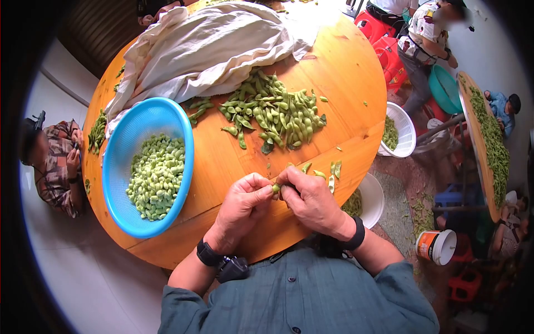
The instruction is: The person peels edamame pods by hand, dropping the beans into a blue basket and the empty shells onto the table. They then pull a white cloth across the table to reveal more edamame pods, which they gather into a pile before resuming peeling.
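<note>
Near the table's front edge, my left hand (242, 204) pinches a green soybean pod (276, 188) between thumb and forefinger. My right hand (312, 201) closes on the pod's other end, its fingers bent and partly hiding it. Just right of my right hand lie several split pods (332, 184). Beyond both hands spreads a pile of unshelled soybean pods (283, 108). To the left stands a blue plastic colander (188, 133), holding shelled green soybeans (156, 178).
A crumpled white cloth (217, 47) covers the far part of the round wooden table (222, 167). Beside the table's right edge are a white basket (409, 133) with pods and a white tub (375, 195). One person (58, 161) sits at the left; others are at the right near another pod-covered table (473, 119).
</note>
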`<action>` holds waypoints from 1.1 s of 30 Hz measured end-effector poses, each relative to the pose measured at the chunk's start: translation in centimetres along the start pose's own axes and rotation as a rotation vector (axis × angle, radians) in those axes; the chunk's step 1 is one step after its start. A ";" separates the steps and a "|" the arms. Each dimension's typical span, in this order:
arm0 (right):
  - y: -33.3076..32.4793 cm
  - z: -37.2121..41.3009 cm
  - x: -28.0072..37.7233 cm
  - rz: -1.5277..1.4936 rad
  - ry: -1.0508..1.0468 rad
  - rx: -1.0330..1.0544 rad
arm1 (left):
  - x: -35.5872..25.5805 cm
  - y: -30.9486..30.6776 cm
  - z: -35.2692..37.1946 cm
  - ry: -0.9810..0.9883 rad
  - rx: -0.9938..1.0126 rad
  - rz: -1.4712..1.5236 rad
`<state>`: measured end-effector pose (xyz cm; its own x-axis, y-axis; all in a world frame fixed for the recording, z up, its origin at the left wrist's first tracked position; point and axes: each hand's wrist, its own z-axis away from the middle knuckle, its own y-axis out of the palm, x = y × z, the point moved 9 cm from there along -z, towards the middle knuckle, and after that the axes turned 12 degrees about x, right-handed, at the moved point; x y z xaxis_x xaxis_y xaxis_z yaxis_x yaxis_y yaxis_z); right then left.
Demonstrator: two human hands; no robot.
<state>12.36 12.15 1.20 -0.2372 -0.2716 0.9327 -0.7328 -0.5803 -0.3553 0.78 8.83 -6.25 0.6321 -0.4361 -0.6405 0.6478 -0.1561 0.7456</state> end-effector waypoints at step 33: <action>0.3 0.4 0.4 0.150 -0.079 0.005 | -1.4 1.2 1.1 0.082 -0.080 -0.355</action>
<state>12.27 11.59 1.43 -0.2923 -0.4151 0.8615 -0.6896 -0.5327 -0.4907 0.25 8.31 -4.24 0.3921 -0.2942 -0.8716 0.8619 -0.2136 0.4598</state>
